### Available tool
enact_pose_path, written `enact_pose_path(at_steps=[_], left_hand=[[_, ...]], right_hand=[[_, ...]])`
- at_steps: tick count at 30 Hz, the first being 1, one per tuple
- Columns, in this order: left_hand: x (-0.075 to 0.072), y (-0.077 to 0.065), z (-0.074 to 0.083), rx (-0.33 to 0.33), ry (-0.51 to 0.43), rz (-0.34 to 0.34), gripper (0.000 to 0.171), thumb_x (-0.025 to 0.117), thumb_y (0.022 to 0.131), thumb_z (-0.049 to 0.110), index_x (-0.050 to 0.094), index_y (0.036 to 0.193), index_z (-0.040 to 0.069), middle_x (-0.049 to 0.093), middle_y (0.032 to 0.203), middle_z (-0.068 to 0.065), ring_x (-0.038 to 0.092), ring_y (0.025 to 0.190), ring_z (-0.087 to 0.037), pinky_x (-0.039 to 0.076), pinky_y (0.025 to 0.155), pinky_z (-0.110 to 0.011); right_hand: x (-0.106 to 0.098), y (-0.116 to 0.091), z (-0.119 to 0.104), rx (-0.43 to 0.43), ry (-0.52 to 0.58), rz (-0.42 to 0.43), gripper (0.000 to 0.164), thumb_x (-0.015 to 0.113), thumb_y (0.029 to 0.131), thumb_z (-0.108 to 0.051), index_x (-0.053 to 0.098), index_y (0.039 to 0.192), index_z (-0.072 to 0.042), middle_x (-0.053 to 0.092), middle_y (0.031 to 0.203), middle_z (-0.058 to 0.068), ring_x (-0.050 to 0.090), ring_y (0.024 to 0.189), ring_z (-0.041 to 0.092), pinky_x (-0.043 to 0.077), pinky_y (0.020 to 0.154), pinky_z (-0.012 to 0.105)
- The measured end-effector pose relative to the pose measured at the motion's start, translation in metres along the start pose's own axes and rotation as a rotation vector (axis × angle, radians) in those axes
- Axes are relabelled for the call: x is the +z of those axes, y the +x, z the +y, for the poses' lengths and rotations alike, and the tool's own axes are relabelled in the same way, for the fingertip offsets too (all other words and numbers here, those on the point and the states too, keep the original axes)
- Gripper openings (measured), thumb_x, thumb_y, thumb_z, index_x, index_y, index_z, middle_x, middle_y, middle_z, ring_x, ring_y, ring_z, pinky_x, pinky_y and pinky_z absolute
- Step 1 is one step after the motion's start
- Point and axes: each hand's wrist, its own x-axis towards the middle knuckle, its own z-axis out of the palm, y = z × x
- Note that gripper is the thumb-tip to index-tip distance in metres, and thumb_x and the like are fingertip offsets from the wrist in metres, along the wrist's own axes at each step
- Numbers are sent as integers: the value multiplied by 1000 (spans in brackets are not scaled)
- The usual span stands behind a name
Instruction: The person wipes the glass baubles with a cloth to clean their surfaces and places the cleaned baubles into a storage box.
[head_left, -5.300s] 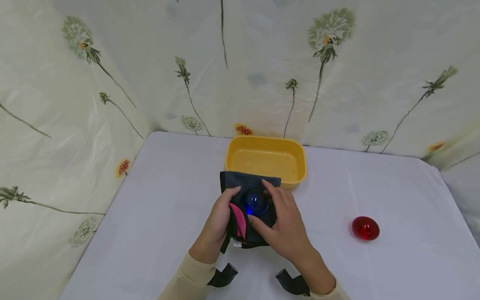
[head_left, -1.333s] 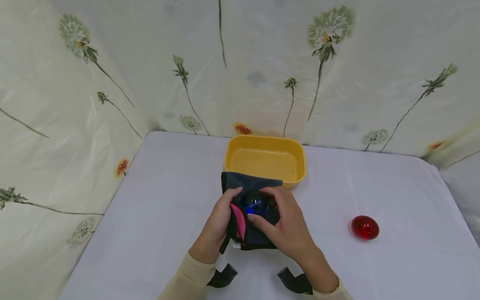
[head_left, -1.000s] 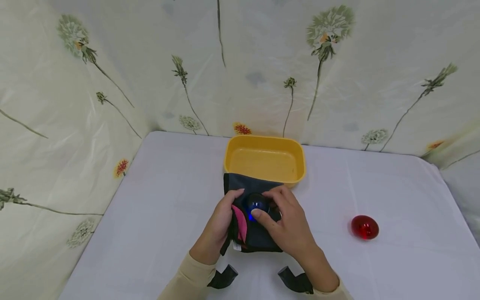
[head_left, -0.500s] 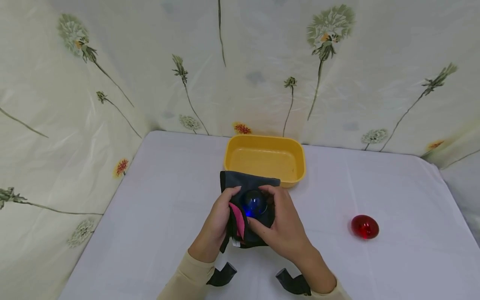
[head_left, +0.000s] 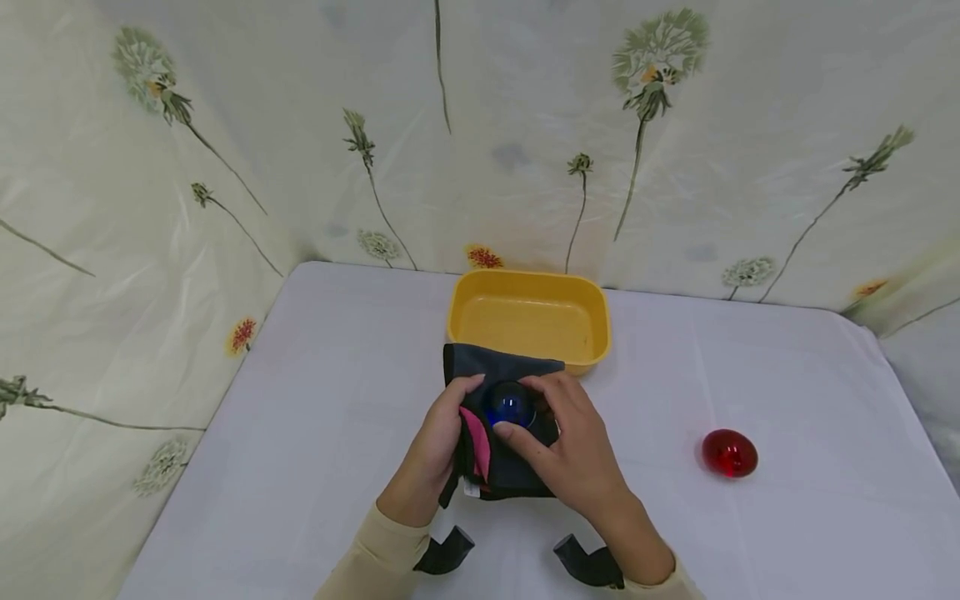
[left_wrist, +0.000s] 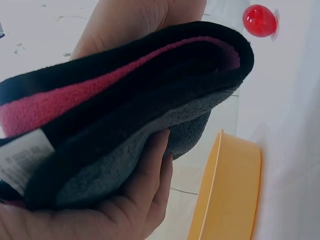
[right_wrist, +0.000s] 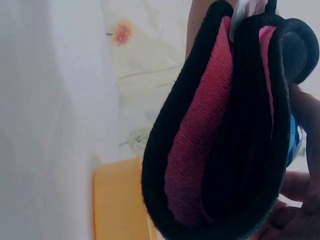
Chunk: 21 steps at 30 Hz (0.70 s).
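A folded dark grey cloth (head_left: 504, 361) with black edging and a pink inner face lies across my left hand (head_left: 429, 446), which grips its left side with the thumb on top. On the cloth sits a clear, deep blue ball (head_left: 513, 403). My right hand (head_left: 579, 446) pinches that ball between thumb and curled fingers. In the left wrist view the cloth's (left_wrist: 115, 110) layers and a white label show, with fingers (left_wrist: 142, 187) beneath. The right wrist view sees the folded cloth (right_wrist: 197, 150) edge-on, hiding most of the ball.
A yellow basin (head_left: 531, 321) stands just beyond the cloth, its near rim partly covered. To the right lies a clear red egg-shaped object (head_left: 730, 453) on the white tablecloth (head_left: 360, 367). A flower-printed curtain (head_left: 517, 100) rises behind the table.
Both hands and the cloth shift slightly back and forth near the same spot. The right thumb and fingers change place on the blue ball. Basin and red object stay put.
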Motion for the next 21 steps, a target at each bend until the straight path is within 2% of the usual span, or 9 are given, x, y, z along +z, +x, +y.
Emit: enact_pose_path(at_steps=[10, 12, 16, 19, 21], left_hand=[[0, -1, 0, -28, 41, 30, 60, 47, 104, 45, 38, 144, 1, 53, 130, -12, 58, 108, -17, 52, 88, -24], [0, -1, -1, -19, 39, 30, 59, 46, 105, 45, 39, 143, 0, 54, 128, -12, 59, 106, -16, 53, 87, -24], [-2, 0, -1, -1, 30, 25, 57, 44, 105, 44, 41, 142, 0, 57, 122, -10, 62, 100, -15, 53, 85, -24], [-2, 0, 0, -8, 35, 26, 60, 44, 105, 46, 40, 145, 1, 56, 127, -12, 61, 103, -17, 53, 87, -24], [-2, 0, 0, -15, 45, 27, 63, 43, 105, 46, 38, 148, 1, 54, 132, -15, 59, 108, -19, 53, 89, -25]], right_hand=[[0, 0, 3, 8, -17, -4, 44, 83, 90, -35, 68, 120, -8, 59, 110, -1, 53, 96, 10, 55, 79, 33], [1, 0, 2, 19, -8, -22, 47, 82, 90, -36, 66, 124, -8, 59, 112, -1, 53, 100, 11, 55, 82, 35], [1, -1, 0, 41, 26, -65, 63, 84, 89, -36, 55, 138, -8, 57, 121, 1, 51, 108, 13, 53, 90, 39], [1, -1, -1, 43, 55, -73, 73, 87, 86, -32, 48, 144, -9, 55, 126, 2, 51, 109, 13, 52, 93, 38], [1, -1, 0, 28, 53, -67, 72, 88, 85, -28, 49, 142, -9, 56, 126, 2, 51, 110, 13, 52, 94, 37]])
